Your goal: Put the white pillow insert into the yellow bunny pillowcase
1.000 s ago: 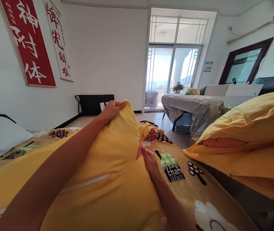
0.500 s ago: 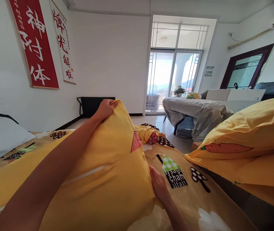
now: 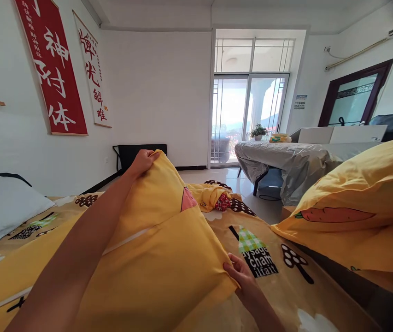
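A yellow pillowcase [image 3: 168, 249] with a pink printed patch and a pale strip across it lies over the bed, its far end lifted. At its raised far corner, my left hand [image 3: 143, 161] is closed on the fabric. My right hand [image 3: 242, 273] pinches the near right corner between thumb and fingers. Underneath spreads a tan patterned sheet [image 3: 217, 230] with mushroom and lettered prints. Just beyond the pillowcase is a crumpled yellow cloth [image 3: 205, 196] beside a red checked piece [image 3: 222, 202].
A stuffed yellow pillow [image 3: 362, 184] with a carrot print rests at the right, above a dark gap beside the bed. To the left lies a white pillow [image 3: 6, 210]. Beyond the bed stands a plastic-covered table [image 3: 286, 157] bearing a white box [image 3: 348, 134] and a plant [image 3: 258, 131].
My right hand has gone from lying along the pillowcase's right edge to pinching its corner, pulled slightly right. My left hand keeps its hold, a little lower and further left in view.
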Motion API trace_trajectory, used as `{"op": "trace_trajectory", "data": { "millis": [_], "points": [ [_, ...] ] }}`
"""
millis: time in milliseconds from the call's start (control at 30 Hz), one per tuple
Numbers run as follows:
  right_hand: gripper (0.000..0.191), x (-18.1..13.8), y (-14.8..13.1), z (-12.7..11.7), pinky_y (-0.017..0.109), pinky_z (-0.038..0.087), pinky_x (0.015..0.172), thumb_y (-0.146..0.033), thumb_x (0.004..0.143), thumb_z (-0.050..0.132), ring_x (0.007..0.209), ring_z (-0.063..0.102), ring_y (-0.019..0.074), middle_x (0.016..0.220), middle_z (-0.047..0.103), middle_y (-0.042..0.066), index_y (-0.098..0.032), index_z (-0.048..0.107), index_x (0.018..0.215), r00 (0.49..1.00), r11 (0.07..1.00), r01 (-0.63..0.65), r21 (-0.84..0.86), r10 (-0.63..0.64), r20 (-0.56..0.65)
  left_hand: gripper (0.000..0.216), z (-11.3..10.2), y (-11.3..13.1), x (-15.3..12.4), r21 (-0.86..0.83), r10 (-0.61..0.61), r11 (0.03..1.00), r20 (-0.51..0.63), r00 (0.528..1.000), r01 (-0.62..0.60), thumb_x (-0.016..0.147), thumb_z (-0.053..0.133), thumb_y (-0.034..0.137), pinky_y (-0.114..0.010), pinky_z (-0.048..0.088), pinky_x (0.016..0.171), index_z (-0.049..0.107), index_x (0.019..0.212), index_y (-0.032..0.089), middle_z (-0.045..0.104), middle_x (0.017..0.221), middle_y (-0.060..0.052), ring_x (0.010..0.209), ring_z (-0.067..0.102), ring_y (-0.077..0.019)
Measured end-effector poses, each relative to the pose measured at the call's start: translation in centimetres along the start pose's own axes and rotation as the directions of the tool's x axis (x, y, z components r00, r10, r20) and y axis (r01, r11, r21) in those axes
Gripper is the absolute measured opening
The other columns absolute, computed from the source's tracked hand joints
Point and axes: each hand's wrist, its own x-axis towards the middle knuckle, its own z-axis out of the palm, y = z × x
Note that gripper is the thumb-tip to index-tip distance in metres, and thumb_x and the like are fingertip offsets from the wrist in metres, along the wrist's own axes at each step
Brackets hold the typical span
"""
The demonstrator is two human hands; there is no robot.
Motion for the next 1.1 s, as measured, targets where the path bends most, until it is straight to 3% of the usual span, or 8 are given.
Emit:
{"op": "trace_trajectory", "data": {
  "millis": [267,400,467,567,700,867,1033,1100],
  "points": [
    [0.046,3.8,-0.3,-2.6,0.025,0.036,0.044,-0.062,0.065,0.067,0.048,0.048,0.0123,0.054,0.054,-0.001,-0.016,0.059,0.063,0.986,0.877,0.099,-0.471,-0.15,-0.07,0.028,2.8,-5.3,0.2,0.26,-0.088,0.961,-0.043,0.995,0.097,0.08,0.054,0.036,-0.027,0.043,0.069,0.064,0.092,0.013,0.066,0.083,-0.01,0.079,0.06,-0.0206],
    [0.039,5.8,2.1,-5.6,0.028,0.032,0.049,-0.049,0.071,0.059,0.05,0.047,0.0154,0.047,0.051,0.001,-0.021,0.048,0.046,0.962,0.438,0.121,-0.891,-0.273,-0.004,0.051,3.2,-10.7,-6.1,0.324,-0.061,0.946,0.189,0.98,-0.004,0.08,0.055,0.045,-0.032,0.037,0.102,0.057,0.124,0.021,0.056,0.135,-0.01,0.122,0.052,-0.0252],
    [0.032,5.9,3.6,-6.6,0.03,0.034,0.054,-0.038,0.076,0.053,0.055,0.054,0.0194,0.053,0.058,0.004,-0.022,0.05,0.049,0.965,0.194,0.089,-0.977,-0.26,0.036,0.057,2.2,-14.5,-10.7,0.387,-0.147,0.922,0.428,0.892,-0.034,0.086,0.039,0.053,-0.036,0.031,0.11,0.049,0.135,0.024,0.046,0.144,-0.006,0.132,0.044,-0.0242],
    [0.024,5.5,5.1,-7.2,0.033,0.036,0.057,-0.03,0.082,0.049,0.066,0.062,0.0251,0.068,0.068,0.009,-0.023,0.061,0.062,0.979,-0.091,0.016,-0.996,-0.199,0.034,0.064,-0.6,-17.7,-16.4,0.495,-0.28,0.868,0.43,0.858,0.035,0.089,0.028,0.055,-0.039,0.027,0.114,0.045,0.139,0.019,0.042,0.147,-0.006,0.136,0.038,-0.0225],
    [0.018,5.2,4.2,-6.6,0.038,0.041,0.062,-0.023,0.082,0.052,0.069,0.064,0.0299,0.073,0.068,0.014,-0.021,0.066,0.07,0.986,-0.237,-0.034,-0.971,-0.168,0.007,0.063,-4.3,-16.0,-20.0,0.483,-0.209,0.876,0.374,0.904,0.003,0.091,0.027,0.055,-0.04,0.03,0.114,0.047,0.139,0.019,0.045,0.145,-0.005,0.134,0.041,-0.0228],
    [0.023,6.0,-0.4,0.6,0.045,0.041,0.088,-0.013,0.08,0.053,0.105,0.059,0.0331,0.106,0.066,0.019,-0.015,0.066,0.099,0.951,-0.252,0.098,-0.963,-0.261,0.165,0.053,-6.2,-14.1,-24.2,0.585,-0.192,0.806,0.403,0.895,-0.09,0.091,0.031,0.051,-0.041,0.036,0.11,0.056,0.132,0.027,0.051,0.14,-0.001,0.131,0.046,-0.0227],
    [0.054,7.2,-1.3,13.4,0.041,0.026,0.111,-0.045,0.095,0.038,0.139,0.031,0.0218,0.151,0.036,0.01,-0.022,0.035,0.144,0.696,-0.004,0.683,-0.73,-0.3,0.652,0.057,-6.4,-14.7,-26.9,0.684,-0.181,0.723,0.326,0.928,-0.099,0.089,0.027,0.053,-0.039,0.039,0.109,0.057,0.131,0.026,0.053,0.138,-0.001,0.131,0.046,-0.0223],
    [0.058,7.7,1.0,16.2,0.042,0.019,0.114,-0.05,0.097,0.031,0.142,0.024,0.0205,0.155,0.029,0.008,-0.023,0.029,0.148,0.712,0.046,0.687,-0.726,-0.244,0.659,0.059,-7.5,-15.4,-27.8,0.72,-0.19,0.69,0.276,0.942,-0.072,0.088,0.027,0.055,-0.04,0.04,0.109,0.057,0.131,0.027,0.053,0.138,-0.001,0.131,0.046,-0.023]
  ]
}}
